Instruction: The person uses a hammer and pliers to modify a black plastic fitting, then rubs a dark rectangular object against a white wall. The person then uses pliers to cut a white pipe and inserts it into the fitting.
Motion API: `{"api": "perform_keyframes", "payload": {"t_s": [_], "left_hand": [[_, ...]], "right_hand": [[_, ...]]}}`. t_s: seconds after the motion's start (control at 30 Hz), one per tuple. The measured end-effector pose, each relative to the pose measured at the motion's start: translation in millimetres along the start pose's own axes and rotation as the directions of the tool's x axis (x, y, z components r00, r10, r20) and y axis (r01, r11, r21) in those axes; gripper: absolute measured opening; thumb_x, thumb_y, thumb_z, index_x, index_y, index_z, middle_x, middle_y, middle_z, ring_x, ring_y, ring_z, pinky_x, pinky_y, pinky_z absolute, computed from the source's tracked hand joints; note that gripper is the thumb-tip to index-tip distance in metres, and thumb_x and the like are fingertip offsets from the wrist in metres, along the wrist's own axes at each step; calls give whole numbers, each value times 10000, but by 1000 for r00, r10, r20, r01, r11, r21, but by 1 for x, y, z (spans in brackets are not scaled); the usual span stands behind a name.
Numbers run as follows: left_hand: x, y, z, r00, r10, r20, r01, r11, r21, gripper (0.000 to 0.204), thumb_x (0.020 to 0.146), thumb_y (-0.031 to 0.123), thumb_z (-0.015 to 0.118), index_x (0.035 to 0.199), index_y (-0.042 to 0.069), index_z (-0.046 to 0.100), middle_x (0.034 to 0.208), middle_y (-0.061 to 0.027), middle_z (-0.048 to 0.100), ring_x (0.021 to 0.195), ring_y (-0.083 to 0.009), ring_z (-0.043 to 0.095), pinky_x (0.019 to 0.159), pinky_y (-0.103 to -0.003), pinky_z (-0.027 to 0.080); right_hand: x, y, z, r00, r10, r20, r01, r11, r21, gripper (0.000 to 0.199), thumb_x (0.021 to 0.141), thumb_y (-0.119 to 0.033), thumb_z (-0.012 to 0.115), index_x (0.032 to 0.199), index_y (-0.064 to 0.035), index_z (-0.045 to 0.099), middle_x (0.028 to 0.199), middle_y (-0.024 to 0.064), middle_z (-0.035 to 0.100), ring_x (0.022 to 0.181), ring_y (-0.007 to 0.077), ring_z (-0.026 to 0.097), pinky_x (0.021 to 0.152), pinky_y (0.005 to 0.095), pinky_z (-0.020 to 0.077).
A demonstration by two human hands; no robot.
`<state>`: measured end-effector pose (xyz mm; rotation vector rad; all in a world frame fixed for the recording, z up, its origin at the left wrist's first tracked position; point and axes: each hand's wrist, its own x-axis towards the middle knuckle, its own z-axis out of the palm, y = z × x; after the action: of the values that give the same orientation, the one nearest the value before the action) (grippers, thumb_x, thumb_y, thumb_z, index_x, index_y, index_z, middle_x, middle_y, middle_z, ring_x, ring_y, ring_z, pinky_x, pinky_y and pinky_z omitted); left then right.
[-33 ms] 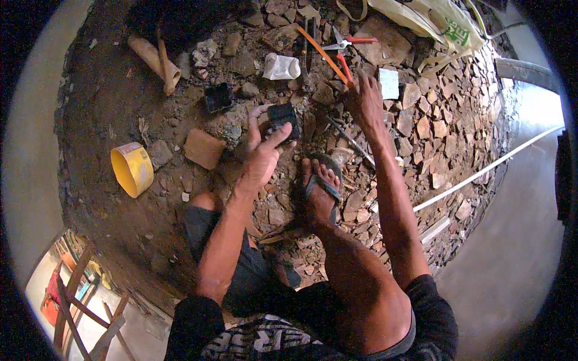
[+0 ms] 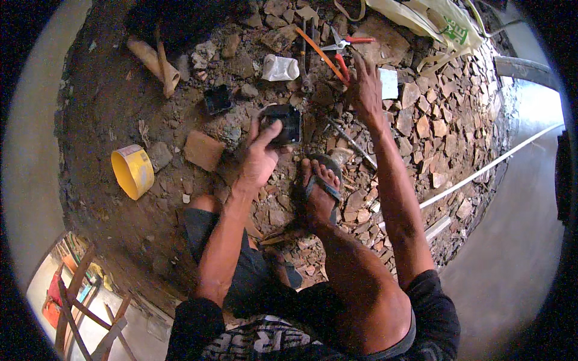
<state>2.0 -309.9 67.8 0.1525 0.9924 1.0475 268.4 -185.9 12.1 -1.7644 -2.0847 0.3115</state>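
My left hand (image 2: 260, 157) grips a square black plastic box (image 2: 285, 123), thumb across its face, above the rubble. A second black box (image 2: 218, 99) lies on the dirt farther left. My right hand (image 2: 366, 99) is stretched forward with fingers extended and apart, by the red-handled snips (image 2: 360, 40) with open silver blades. No object shows in that hand. Beside those fingers runs a long, narrow orange strip (image 2: 318, 48), and a small white rectangular piece (image 2: 389, 84) lies just right of them. A crumpled whitish container (image 2: 280, 68) sits between the boxes and the snips.
Broken stones (image 2: 442, 129) cover the ground at right, where a white pipe (image 2: 475, 171) crosses. A thin metal rod (image 2: 352, 141) lies near my sandalled foot (image 2: 322, 186). Leftward are a reddish brick (image 2: 203, 150), a yellow plastic ring (image 2: 133, 171) and a tube (image 2: 150, 57). A cloth bag (image 2: 421, 21) lies far right.
The black box in my left hand has turned, so a broader face shows, and sits slightly lower. My right hand has spread its fingers and shifted slightly forward.
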Motion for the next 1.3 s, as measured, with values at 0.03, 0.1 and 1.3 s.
{"api": "perform_keyframes", "payload": {"t_s": [0.03,0.1,1.3], "left_hand": [[3,1,-6,996,-85,38,88,993,-84,421,928,320,668,1272,134,511,1111,-63,624,917,-202,611,658,-315,510],[6,6,-6,964,-222,148,252,940,-228,407,954,411,588,1251,134,553,1100,-89,642,885,-225,613,617,-303,489],[53,-37,-40,868,-483,-120,445,861,-247,430,938,540,448,1081,195,661,851,28,673,547,-116,534,364,-194,363]], "right_hand": [[18,19,10,997,-56,-54,50,992,-114,625,925,-359,621,1467,-151,390,1417,210,448,1283,424,430,1067,502,357],[40,65,31,976,-174,-131,119,930,-346,728,889,-469,642,1499,-188,362,1462,179,420,1333,409,395,1103,525,312],[-91,-80,-73,887,-120,446,165,984,-62,550,928,-227,624,1404,-48,413,1208,226,514,1085,404,513,926,489,447]]}}
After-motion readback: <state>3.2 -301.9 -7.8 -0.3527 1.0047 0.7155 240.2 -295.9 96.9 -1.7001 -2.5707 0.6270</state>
